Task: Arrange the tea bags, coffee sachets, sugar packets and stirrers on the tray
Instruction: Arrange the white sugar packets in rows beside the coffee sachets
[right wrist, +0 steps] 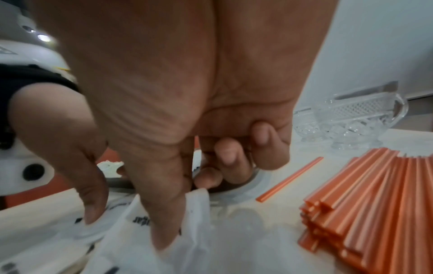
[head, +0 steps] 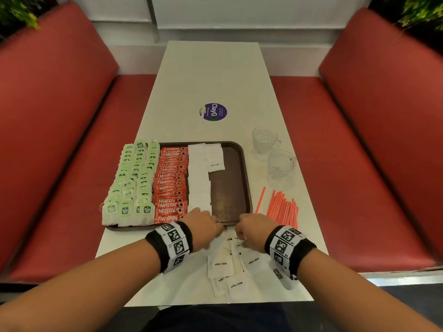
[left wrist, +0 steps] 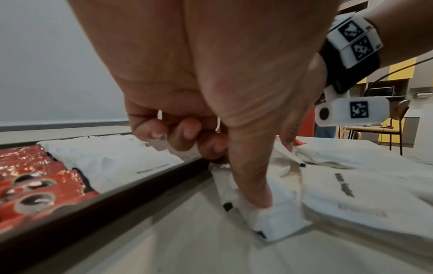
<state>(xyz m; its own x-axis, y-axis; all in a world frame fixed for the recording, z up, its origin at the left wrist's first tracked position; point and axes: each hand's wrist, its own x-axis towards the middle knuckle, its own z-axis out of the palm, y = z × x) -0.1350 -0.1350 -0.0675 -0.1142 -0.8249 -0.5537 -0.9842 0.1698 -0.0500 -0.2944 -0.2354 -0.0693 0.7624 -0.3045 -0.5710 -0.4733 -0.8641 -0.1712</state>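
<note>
Because the sugar packets (head: 231, 264) are thin paper with loose sugar inside, they are judged to be light, soft and easy to bend or tear. They are lying in a loose pile on the table (head: 211, 75), just in front of the tray (head: 245, 173), where tea bags (head: 130, 183), coffee sachets (head: 171, 185) and some sugar are already laid in rows. One packet is pinched by the left hand (head: 206, 226) between thumb and finger. Another is pinched at its edge by the right hand (head: 253, 230). Each is best taken by a flat edge. The stirrers (head: 284, 208) are lying beside the tray.
</note>
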